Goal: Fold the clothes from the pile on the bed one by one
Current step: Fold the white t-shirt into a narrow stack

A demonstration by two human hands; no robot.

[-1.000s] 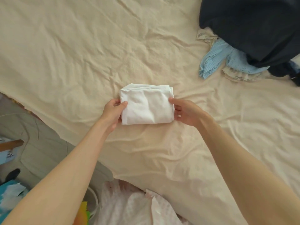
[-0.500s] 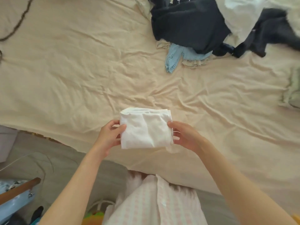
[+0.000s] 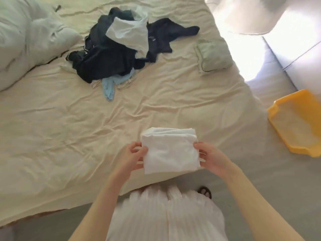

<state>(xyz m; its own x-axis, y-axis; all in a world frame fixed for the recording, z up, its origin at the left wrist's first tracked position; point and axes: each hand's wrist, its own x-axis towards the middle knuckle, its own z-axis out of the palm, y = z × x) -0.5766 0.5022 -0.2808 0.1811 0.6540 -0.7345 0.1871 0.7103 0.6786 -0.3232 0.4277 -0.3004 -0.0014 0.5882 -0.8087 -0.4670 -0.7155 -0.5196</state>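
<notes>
While the left hand (image 3: 132,156) pinches one side, the right hand (image 3: 211,156) pinches the other — fingers curled. Between them: a folded white garment (image 3: 169,150).

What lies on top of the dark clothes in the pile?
A pale white garment lies on the dark clothes. A light blue piece pokes out beneath; anything else underneath is covered.

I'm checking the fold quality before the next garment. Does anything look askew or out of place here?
Nothing serious. The folded white garment, held by the left hand and right hand, is compact, though its top layers bunch unevenly. The pile is still jumbled on the bed.
</notes>
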